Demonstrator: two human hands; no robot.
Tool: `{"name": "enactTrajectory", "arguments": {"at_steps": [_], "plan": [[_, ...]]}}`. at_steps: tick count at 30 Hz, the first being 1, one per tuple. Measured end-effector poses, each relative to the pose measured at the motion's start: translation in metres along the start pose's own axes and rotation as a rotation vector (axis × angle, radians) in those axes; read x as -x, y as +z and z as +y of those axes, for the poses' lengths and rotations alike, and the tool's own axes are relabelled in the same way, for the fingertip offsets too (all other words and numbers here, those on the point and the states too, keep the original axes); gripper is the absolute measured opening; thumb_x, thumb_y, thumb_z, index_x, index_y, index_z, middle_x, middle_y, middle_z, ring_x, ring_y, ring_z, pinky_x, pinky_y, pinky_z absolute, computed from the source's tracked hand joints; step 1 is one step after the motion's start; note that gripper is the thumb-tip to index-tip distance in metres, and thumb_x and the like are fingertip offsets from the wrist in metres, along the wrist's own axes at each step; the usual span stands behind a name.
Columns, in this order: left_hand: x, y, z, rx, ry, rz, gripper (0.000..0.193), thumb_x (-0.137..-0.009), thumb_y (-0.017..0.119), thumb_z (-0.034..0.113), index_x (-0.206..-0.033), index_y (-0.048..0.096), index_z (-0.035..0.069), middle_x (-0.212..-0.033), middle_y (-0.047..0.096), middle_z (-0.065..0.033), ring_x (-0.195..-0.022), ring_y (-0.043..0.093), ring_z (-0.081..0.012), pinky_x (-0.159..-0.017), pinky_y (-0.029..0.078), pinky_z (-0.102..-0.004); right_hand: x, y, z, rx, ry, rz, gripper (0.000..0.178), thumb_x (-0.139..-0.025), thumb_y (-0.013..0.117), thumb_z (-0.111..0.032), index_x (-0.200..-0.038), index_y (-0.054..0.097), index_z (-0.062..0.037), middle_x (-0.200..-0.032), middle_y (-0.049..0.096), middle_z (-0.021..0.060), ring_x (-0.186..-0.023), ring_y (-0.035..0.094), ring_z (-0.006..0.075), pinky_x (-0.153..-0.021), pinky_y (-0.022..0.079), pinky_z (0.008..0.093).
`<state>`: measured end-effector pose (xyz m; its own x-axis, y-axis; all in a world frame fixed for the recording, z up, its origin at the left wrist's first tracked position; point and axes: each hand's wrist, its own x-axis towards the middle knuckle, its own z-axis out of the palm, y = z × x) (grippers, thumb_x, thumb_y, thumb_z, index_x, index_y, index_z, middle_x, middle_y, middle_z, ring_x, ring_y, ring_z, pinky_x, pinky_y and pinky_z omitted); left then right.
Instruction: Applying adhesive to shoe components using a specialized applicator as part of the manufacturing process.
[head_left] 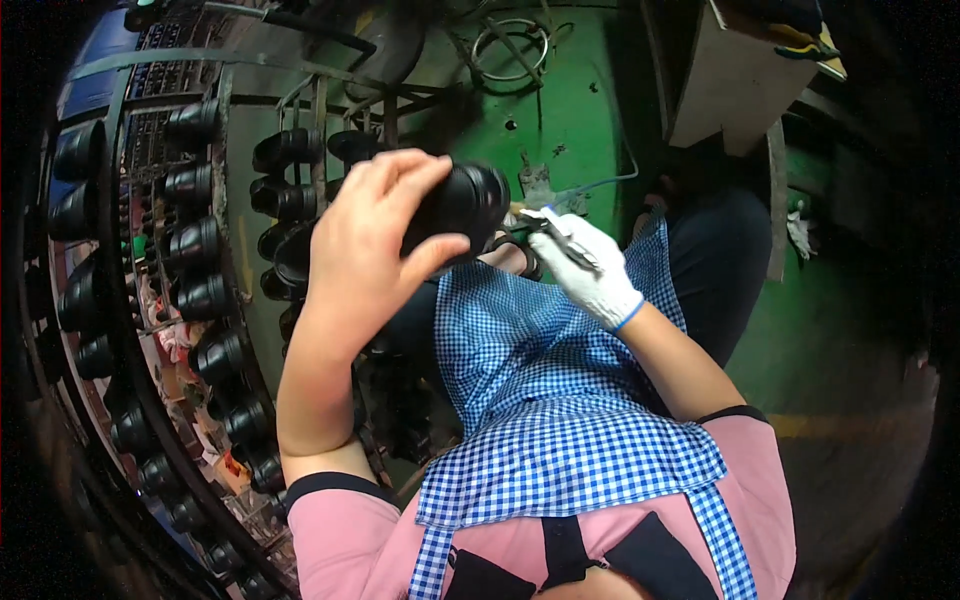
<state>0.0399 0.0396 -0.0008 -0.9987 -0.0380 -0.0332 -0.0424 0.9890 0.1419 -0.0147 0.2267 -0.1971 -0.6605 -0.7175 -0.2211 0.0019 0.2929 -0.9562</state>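
Note:
A glossy black shoe point(468, 208) is in my bare left hand point(362, 240), which grips it with the fingers over the top and the thumb along the near side. My right hand point(592, 268) wears a white glove with a blue cuff edge. Its fingers close around a dark slim-handled tool point(578, 258), whose exact kind I cannot make out. The tool's far end lies just right of the shoe; whether they touch is unclear. A blue-and-white checked apron point(560, 400) covers my lap beneath both hands.
Metal racks point(120, 110) holding many black shoes point(195, 245) line the left side, close to my left arm. A pale bench or box point(735, 85) stands at the upper right, with yellow-handled pliers point(797, 50) on it. A metal ring point(510, 50) and a blue hose point(605, 181) are ahead on the green floor.

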Motion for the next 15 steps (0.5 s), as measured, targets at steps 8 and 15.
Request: {"name": "enactTrajectory", "arguments": {"at_steps": [8, 15], "plan": [[0.022, -0.004, 0.013, 0.062, 0.067, -0.049, 0.062, -0.069, 0.083, 0.014, -0.128, 0.063, 0.007, -0.125, 0.062, -0.0105, -0.116, 0.058, -0.0355, -0.100, 0.049, -0.0450, 0.052, -0.052, -0.024, -0.622, 0.034, -0.067, 0.038, -0.096, 0.069, -0.030, -0.117, 0.059, 0.0001, -0.094, 0.064, 0.0047, -0.075, 0.056, 0.0070, -0.066, 0.048, 0.0227], [0.023, -0.003, 0.014, 0.057, 0.079, -0.069, 0.063, -0.069, 0.083, 0.013, -0.128, 0.063, 0.007, -0.126, 0.062, -0.0105, -0.118, 0.057, -0.0366, -0.103, 0.046, -0.0470, 0.060, -0.054, -0.041, -0.452, -0.150, -0.064, 0.019, -0.093, 0.069, -0.022, -0.104, 0.070, -0.0068, -0.087, 0.064, 0.0095, -0.076, 0.066, 0.0236, -0.068, 0.051, 0.0324]]}}
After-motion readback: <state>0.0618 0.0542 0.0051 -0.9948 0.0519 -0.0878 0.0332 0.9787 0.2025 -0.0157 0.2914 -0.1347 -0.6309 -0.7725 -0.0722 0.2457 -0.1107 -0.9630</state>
